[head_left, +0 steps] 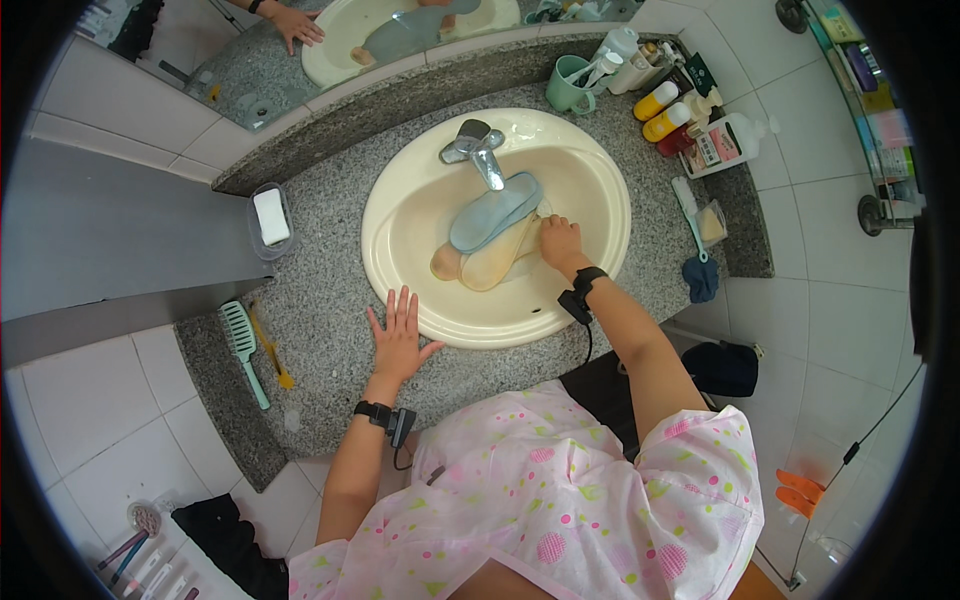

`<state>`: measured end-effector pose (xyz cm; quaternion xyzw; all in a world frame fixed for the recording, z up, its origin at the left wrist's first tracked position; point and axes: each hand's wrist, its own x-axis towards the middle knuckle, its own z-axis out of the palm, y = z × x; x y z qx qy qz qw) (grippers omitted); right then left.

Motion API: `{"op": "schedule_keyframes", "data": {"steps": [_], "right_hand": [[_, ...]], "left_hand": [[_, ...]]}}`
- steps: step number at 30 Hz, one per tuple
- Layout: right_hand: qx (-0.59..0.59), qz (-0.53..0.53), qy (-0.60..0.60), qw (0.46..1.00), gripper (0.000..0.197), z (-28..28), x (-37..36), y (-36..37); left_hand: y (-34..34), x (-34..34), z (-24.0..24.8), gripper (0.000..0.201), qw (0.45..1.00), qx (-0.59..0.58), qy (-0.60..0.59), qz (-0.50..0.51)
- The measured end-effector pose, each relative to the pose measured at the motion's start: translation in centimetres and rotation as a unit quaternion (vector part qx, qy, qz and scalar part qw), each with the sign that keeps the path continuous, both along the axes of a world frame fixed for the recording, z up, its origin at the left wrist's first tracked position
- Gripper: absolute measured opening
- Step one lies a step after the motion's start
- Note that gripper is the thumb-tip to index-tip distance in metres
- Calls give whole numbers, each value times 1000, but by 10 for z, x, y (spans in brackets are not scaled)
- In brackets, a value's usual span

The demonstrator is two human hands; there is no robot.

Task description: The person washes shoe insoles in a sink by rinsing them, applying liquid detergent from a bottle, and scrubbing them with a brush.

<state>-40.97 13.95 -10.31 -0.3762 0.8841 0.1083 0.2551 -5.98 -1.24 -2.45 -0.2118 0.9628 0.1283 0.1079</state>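
Note:
A cream oval sink (400,215) is set into the counter. In its bowl, under the faucet (484,160), lie a pair of light blue shoe insoles (490,215) and, partly beneath them, some yellowish-beige insoles (492,262). My right hand (561,243) reaches into the bowl. Its fingers are curled closed on the edge of a beige insole, and the fingertips are partly hidden. At the front left of the sink, my left hand (400,345) rests flat with fingers spread, touching the rim and the granite counter. It holds nothing.
Left on the counter are a soap dish (285,222) with white soap and a green comb (241,340). Bottles (665,122) and a green cup (568,90) crowd the back right. A handled brush (690,205) lies at the right, below a glass shelf (880,130).

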Motion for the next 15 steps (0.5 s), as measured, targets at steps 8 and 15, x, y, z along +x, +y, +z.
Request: {"op": "schedule_keyframes", "data": {"steps": [8, 15], "right_hand": [[-31, 66, 44, 996, 51, -24, 9, 25], [67, 33, -97, 992, 58, 9, 5, 11]], "left_hand": [[-1, 1, -2, 103, 1000, 2, 7, -1], [-1, 1, 0, 103, 1000, 0, -1, -5]]}}
